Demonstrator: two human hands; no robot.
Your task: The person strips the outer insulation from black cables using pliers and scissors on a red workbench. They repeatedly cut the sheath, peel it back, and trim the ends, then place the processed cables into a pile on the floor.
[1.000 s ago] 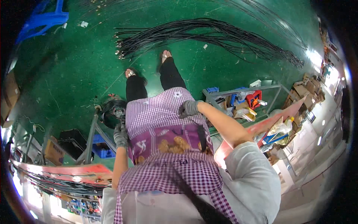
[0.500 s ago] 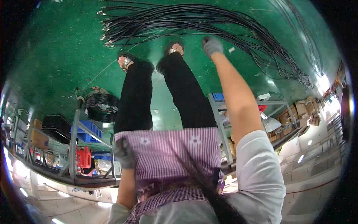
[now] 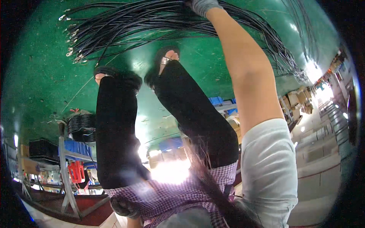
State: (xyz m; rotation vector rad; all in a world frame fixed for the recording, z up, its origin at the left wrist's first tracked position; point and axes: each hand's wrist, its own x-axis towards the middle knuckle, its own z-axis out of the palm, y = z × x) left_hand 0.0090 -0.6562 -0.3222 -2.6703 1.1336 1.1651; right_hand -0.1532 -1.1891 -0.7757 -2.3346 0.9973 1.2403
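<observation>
Seemingly bending low, the person reaches the gloved right hand [image 3: 203, 5] into the black cable bundle [image 3: 152, 22] on the green floor [image 3: 38, 76]; its fingers are cropped, so grip unclear—gather strands evenly; left hand [image 3: 123, 207] hangs curled, empty.

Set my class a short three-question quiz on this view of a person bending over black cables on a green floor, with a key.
1. True or false: the right hand in a grey glove reaches into the bundle of black cables on the green floor.
2. The left hand is: A) on the cables, B) low by the checked apron, C) on the coil of black cable.
3. Fill in: the cable ends at the left carry small ___ terminals.

Key: 1 true; 2 B; 3 metal.
</observation>
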